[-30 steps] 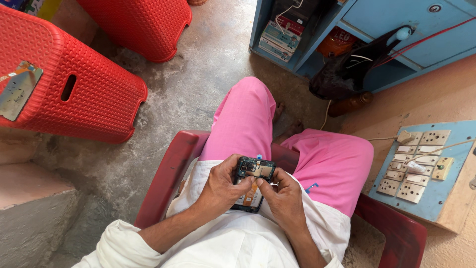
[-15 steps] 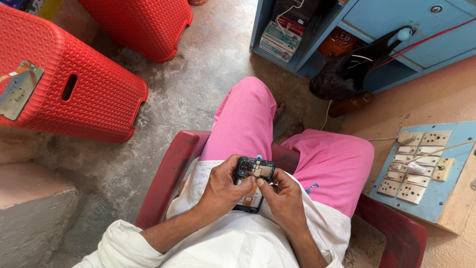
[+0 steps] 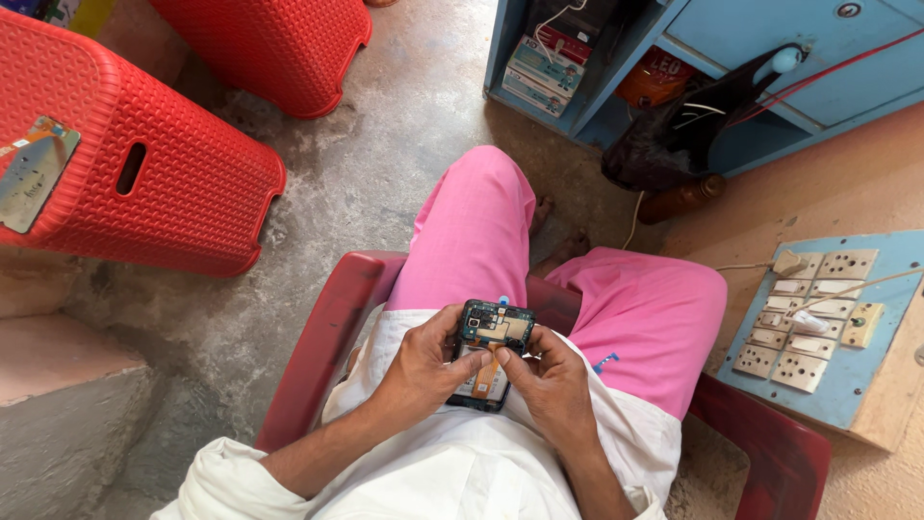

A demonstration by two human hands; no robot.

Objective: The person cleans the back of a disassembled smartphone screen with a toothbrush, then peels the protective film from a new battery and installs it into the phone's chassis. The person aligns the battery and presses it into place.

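Observation:
An opened mobile phone [image 3: 491,349] with its back cover off shows a circuit board and an orange ribbon cable. It rests over my lap, above pink trousers. My left hand [image 3: 422,361] grips the phone's left side, thumb on its lower inner face. My right hand [image 3: 545,378] holds the right side, with thumb and fingertips pressed on the exposed middle near the ribbon cable.
I sit on a red plastic chair [image 3: 327,337]. Two red plastic stools [image 3: 135,164] stand at the left on the concrete floor. A blue cabinet [image 3: 674,58] with boxes and a black bag is ahead. A blue switchboard [image 3: 818,318] with sockets hangs at the right.

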